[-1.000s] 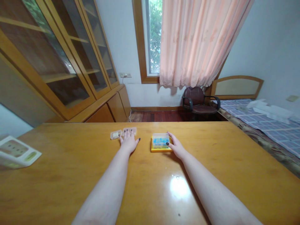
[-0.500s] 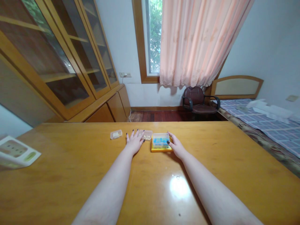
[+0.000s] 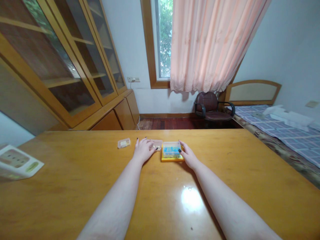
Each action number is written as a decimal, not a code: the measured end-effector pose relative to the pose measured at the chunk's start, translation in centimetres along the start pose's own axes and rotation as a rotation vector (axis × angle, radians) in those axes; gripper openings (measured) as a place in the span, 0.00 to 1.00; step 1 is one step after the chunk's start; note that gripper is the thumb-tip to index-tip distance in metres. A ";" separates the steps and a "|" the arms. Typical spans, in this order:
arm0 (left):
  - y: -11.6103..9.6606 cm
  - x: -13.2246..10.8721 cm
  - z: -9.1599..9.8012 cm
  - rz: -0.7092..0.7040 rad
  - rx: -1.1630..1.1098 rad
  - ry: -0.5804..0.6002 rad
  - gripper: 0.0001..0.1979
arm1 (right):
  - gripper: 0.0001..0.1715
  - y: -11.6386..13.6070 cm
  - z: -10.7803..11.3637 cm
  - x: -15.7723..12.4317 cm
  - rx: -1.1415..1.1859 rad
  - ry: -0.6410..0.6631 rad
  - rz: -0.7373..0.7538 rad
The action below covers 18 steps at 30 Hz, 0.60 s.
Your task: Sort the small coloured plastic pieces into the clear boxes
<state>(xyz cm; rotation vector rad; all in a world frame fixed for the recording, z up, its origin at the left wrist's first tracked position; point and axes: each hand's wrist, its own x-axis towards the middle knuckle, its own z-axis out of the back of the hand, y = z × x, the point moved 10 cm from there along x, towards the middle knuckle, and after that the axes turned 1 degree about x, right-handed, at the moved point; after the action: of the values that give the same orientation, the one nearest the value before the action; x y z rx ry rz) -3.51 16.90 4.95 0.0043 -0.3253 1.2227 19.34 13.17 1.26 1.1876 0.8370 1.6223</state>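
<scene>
My left hand (image 3: pixel 143 149) rests on a small clear plastic box (image 3: pixel 157 145) with pale pieces inside, fingers curled over it; the box lies right beside a yellow-based box. My right hand (image 3: pixel 187 154) holds the right side of that yellow box with a clear lid and blue contents (image 3: pixel 171 151), thumb on its near edge. A second small clear box (image 3: pixel 124 143) lies alone to the left of my left hand. All sit at the far middle of the wooden table (image 3: pixel 75 186).
A white and green carton (image 3: pixel 16 163) lies at the table's left edge. Beyond the table are glass-door cabinets (image 3: pixel 62 66), a window with a pink curtain (image 3: pixel 207 43), a dark armchair (image 3: pixel 212 108) and a bed (image 3: pixel 282 130) on the right.
My left hand slid one small clear box rightward from beside the other box until it lies against the yellow box, then curled its fingers over it. My right hand stayed on the yellow box.
</scene>
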 end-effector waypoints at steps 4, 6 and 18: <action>0.8 0.0 -1.6 0.026 -0.044 0.105 0.31 | 0.37 0.0 0.0 0.0 0.000 0.002 -0.011; 1.1 0.0 -2.0 0.035 -0.062 0.130 0.28 | 0.38 0.0 0.0 0.0 0.006 0.005 -0.013; 2.5 0.0 2.3 0.137 -0.478 -0.313 0.17 | 0.36 0.2 -0.1 0.0 0.020 0.004 -0.003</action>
<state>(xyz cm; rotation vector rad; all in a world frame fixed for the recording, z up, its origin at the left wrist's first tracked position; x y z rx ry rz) -6.36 17.40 6.76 -0.2439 -0.8978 1.2540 19.20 13.12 1.44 1.1969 0.8587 1.6176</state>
